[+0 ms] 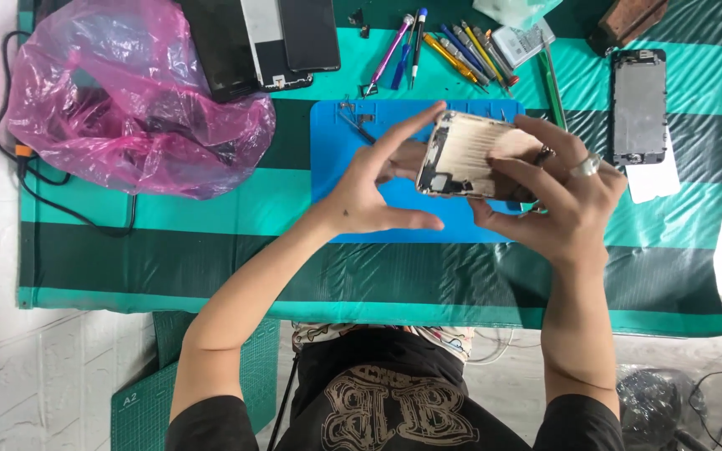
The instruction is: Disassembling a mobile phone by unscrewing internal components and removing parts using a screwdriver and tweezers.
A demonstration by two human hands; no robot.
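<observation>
Holding item: opened phone housing [480,156], inner side up, raised above blue work mat [340,142]. Left hand [369,196]: fingers spread, index tip on housing's upper left corner, thumb extended below it; a light pinch. Right hand [566,205]: ringed fingers wrapped over housing's right end, clasping it. Nearby: pink plastic bag [127,100], screwdrivers [453,50], detached phone screen [638,104], striped green table cover [211,250].

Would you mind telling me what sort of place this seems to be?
Probably a phone repair bench: both hands hold an opened gold phone housing over a blue silicone work mat, with a row of coloured precision screwdrivers and a bare grey phone frame nearby.
</observation>
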